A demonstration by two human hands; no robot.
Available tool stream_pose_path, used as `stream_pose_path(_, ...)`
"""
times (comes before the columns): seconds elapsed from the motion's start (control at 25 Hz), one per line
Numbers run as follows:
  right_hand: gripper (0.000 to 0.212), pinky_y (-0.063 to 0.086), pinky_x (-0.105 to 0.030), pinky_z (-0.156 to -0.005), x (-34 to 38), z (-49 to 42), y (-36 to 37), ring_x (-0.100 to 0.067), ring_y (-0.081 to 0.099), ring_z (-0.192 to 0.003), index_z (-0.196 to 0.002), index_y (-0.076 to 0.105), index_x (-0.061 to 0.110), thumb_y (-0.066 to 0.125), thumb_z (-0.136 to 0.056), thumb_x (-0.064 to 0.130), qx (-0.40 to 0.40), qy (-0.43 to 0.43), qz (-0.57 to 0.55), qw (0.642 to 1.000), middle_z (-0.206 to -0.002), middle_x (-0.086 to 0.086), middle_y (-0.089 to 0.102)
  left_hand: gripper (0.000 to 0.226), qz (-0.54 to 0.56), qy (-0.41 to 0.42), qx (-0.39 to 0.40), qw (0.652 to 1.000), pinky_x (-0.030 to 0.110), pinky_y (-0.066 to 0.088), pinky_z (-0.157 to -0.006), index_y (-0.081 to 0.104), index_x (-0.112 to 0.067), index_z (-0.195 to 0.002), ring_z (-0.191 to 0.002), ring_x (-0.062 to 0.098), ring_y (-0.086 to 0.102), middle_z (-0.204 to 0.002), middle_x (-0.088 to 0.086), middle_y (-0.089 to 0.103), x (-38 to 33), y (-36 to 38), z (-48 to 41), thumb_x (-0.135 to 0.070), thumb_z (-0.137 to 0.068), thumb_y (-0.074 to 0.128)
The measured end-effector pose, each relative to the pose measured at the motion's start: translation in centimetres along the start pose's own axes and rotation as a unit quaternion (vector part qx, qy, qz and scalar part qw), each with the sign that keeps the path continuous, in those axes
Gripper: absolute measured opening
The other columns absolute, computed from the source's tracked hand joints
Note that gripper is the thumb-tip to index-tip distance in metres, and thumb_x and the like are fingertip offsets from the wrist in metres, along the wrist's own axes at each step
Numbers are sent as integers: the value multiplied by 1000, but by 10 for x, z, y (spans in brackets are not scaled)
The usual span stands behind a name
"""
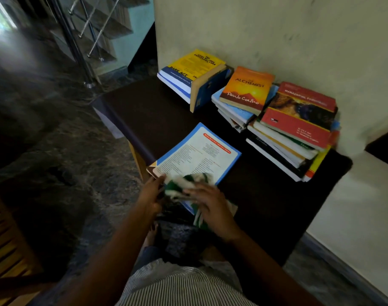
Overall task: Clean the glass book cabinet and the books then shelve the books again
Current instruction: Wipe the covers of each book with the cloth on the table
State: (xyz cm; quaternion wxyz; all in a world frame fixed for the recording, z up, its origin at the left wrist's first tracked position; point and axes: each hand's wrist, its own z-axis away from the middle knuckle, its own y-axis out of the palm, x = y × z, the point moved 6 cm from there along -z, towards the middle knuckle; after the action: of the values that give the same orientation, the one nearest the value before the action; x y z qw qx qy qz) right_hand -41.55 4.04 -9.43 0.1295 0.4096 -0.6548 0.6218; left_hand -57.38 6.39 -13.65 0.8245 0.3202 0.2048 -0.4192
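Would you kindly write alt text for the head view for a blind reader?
A person's right hand presses a green-and-white cloth onto a blue-edged book on a dark table; the left hand touches its corner. Three book stacks sit behind.

Back: yellow-topped stack (195, 69), orange-topped stack (246, 91) and red-topped stack (296, 120) block access along the wall (277, 36).
Left-centre: bare worktop (157, 111) open between the stacks and the flat book (202, 153).
Right front: worktop open beside flat book.
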Motion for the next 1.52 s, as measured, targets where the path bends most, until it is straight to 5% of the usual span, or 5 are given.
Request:
stream_pose_path(0.36, 36, 30, -1, -92, 16, -65, -131, -2, 46, -110, -118, 59, 23, 56, -89, 0, -166, 0, -35, 985, -112, 14, 53, 15, -172, 349, -26, 921, 30, 56, -66, 62, -22, -95, -86, 15, 65, -92, 0, 66, -118, 10, 75, -12, -93, 52)
stream_pose_path(0.84, 44, 38, -36, -102, 32, -191, -188, -19, 44, -123, -114, 47, 39, 54, -91, 1, -264, 10, -39, 964, -119, 17, 47, 36, -306, 682, -112, 654, 1, 36, -75, 64, -6, -117, -90, 12, 55, -104, 0, 57, -302, 112, 0, 6, -83, 61)
stream_pose_path(1.16, 43, 35, -34, -103, -6, -230, -182, -19, 43, -126, -119, 48, 37, 54, -92, 4, -322, 125, 36, 938, -129, 4, 52, 47, -582, 655, 196, 440, 26, 4, -115, 48, -20, -131, -130, 25, 39, -136, 5, 49, -282, 192, -178, -40, -88, 47)
stream_pose_path(1.36, 38, 28, -28, -97, 4, -247, -174, 9, 32, -115, -118, 52, 27, 51, -85, 7, -377, 94, 105, 915, -120, 17, 45, 55, -670, 583, 210, 409, 52, 6, -110, 40, -24, -138, -138, 35, 28, -145, 2, 37, -280, 215, -229, -16, -86, 58)
stream_pose_path(1.52, 35, 41, -40, -101, -18, -241, -173, -18, 48, -121, -122, 56, 24, 48, -89, 16, -365, 143, 94, 915, -127, 5, 55, 52, -709, 496, 225, 447, 57, 16, -113, 37, -26, -142, -142, 27, 22, -152, 1, 30, -272, 218, -225, -26, -92, 52)
